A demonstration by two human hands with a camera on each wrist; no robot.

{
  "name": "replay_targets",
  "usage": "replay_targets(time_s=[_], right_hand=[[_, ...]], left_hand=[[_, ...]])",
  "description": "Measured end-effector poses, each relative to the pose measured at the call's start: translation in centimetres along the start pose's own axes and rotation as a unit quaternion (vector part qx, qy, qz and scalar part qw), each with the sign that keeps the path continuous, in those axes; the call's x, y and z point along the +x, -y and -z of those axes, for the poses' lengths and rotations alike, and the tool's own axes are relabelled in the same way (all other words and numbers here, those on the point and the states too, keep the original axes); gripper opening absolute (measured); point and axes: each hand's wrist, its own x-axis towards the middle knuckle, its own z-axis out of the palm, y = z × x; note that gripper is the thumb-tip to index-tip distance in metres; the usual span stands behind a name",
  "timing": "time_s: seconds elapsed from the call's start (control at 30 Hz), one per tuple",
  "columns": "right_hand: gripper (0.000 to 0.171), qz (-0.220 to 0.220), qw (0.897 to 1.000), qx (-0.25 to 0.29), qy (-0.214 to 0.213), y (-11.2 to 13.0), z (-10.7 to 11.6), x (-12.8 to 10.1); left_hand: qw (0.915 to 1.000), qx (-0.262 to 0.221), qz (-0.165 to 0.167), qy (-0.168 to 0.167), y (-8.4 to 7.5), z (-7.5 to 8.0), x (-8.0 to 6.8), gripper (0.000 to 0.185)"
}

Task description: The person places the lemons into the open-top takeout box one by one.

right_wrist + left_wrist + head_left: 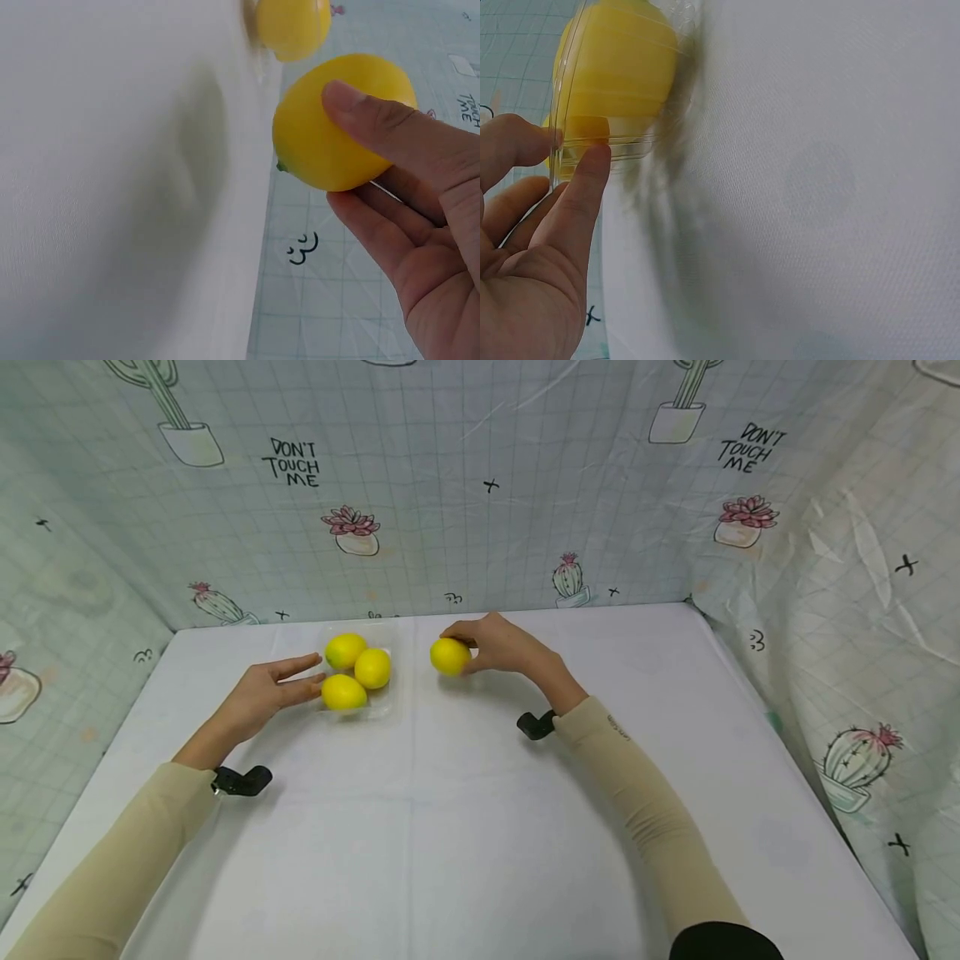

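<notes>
Three yellow lemons, among them one at the front, sit in a clear plastic container at the back left of the table. My left hand holds the container's left side; in the left wrist view, the thumb and fingers pinch its transparent edge, with a lemon behind the plastic. To the right of the container, my right hand grips another lemon between thumb and fingers. The right wrist view shows this lemon raised off the table, its small green tip facing down and left.
A white cloth covers the table. Behind it and along both sides hangs a curtain printed with cacti and lettering. Each wrist wears a small black camera mount.
</notes>
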Motion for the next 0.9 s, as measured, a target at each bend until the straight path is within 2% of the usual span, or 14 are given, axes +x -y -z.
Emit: replay_targets(time_s=[0.17, 0.33, 0.5, 0.9], right_hand=[[0.059, -0.010, 1.000, 0.026, -0.004, 0.5, -0.3, 0.5], [0.061, 0.000, 0.997, 0.076, -0.021, 0.7, -1.0, 1.3], [0.064, 0.009, 0.995, 0.098, -0.034, 1.4, -1.5, 1.8], [0.061, 0.060, 0.987, 0.142, -0.050, 3.7, -1.9, 3.0]], left_hand=[[0.9999, -0.016, -0.005, 0.003, -0.2, 0.1, 0.0, 0.081], [0.9996, -0.027, -0.001, 0.006, -0.2, 0.1, 0.0, 0.081], [0.9995, -0.030, 0.002, 0.007, 0.0, 0.1, 0.1, 0.081], [0.9993, -0.035, 0.009, 0.005, 0.3, 0.1, 0.4, 0.080]])
